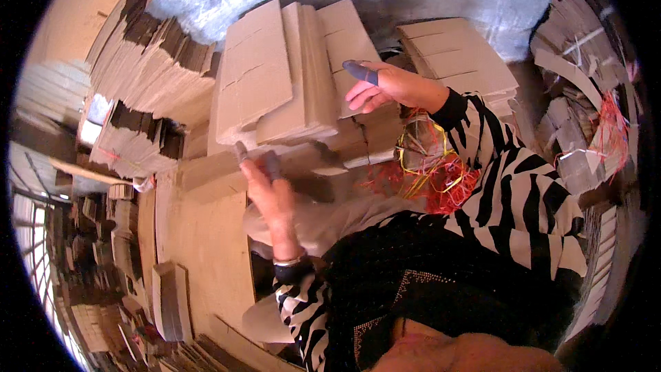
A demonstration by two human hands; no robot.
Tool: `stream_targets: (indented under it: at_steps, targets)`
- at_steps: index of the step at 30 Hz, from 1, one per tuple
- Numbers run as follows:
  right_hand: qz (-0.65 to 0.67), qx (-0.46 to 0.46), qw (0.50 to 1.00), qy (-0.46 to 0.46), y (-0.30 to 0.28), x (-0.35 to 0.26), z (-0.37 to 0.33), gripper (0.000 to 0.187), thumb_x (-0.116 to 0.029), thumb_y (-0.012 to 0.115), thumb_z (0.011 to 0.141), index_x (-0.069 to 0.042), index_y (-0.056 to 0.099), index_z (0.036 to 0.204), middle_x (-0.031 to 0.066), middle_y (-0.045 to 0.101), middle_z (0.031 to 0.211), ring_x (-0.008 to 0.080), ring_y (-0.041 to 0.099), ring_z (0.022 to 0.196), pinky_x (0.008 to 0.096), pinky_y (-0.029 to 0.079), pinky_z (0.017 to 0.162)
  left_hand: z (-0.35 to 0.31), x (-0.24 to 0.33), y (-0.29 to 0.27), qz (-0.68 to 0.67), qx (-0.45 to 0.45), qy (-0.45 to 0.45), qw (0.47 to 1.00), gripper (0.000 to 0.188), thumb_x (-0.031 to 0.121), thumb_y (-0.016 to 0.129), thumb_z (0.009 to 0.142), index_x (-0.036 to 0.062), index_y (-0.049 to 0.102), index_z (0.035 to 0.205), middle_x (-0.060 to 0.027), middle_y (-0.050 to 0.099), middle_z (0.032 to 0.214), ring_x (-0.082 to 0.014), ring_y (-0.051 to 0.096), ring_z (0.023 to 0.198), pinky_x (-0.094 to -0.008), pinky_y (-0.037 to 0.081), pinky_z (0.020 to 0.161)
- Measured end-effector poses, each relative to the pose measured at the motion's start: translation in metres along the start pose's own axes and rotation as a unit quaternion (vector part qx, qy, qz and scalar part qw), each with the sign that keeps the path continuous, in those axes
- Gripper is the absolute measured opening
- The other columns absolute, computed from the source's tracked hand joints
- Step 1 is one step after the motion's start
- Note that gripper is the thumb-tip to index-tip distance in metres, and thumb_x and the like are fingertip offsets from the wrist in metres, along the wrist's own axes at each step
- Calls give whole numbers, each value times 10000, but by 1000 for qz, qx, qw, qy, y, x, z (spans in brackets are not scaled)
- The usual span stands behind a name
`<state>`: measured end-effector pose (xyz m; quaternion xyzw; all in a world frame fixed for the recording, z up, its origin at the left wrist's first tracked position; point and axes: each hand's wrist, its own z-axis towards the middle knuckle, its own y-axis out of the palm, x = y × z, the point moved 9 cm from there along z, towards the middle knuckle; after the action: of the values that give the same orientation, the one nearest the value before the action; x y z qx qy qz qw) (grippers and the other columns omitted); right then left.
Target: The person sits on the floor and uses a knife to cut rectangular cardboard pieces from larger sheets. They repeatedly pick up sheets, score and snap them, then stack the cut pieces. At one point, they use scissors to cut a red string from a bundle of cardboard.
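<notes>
Flat slit cardboard sheets (255, 69) lie in a pile in front of me, with the top one askew. A thicker stack of cardboard (306, 76) sits against its right side, and another slit cardboard sheet (344, 31) leans beyond it. My left hand (270, 193), slightly blurred, is at the near edge of the pile with its fingers apart; dark covers sit on its fingertips. Over the right end of the stack, my right hand (392, 86) has its grey-covered thumb stretched out and its fingers loosely bent. Neither hand visibly holds anything.
A slit cardboard stack (461, 55) stands at the far right. Red and yellow strapping strips (441, 179) lie tangled beside my right arm. Tall cardboard piles (155, 62) rise at the left, above a plain board (203, 234). Bundled cardboard (575, 62) is at the right edge.
</notes>
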<state>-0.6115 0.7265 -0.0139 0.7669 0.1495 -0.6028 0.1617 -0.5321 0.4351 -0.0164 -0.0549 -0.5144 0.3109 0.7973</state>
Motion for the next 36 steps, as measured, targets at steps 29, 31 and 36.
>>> stream_targets:
  at_steps: [29, 31, 36]
  targets:
    - [224, -40, 974, -7, 67, -7, 37, 569, -514, 579, 902, -155, 487, 1333, 79, 565, 1257, 252, 530, 1180, 529, 400, 1009, 28, 108, -54, 294, 151, 171, 928, 448, 294, 600, 862, 29, 571, 1222, -190, 508, 1295, -335, 455, 1240, -555, 224, 1075]
    - [231, -51, 971, 15, 74, -6, 34, 635, -543, 586, 885, -144, 461, 1362, 85, 563, 1268, 267, 528, 1192, 539, 391, 1017, 29, 104, -24, 348, 40, 165, 922, 452, 279, 633, 775, 49, 595, 1163, -183, 519, 1282, -315, 464, 1242, -594, 189, 1077]
    - [316, -75, 946, -23, 91, -21, 31, 583, -445, 610, 887, -108, 477, 1343, 69, 583, 1265, 259, 563, 1151, 489, 428, 999, 27, 123, 14, 345, -49, 178, 920, 369, 236, 638, 656, 85, 651, 992, -131, 576, 1168, -284, 522, 1168, -626, 139, 1083]
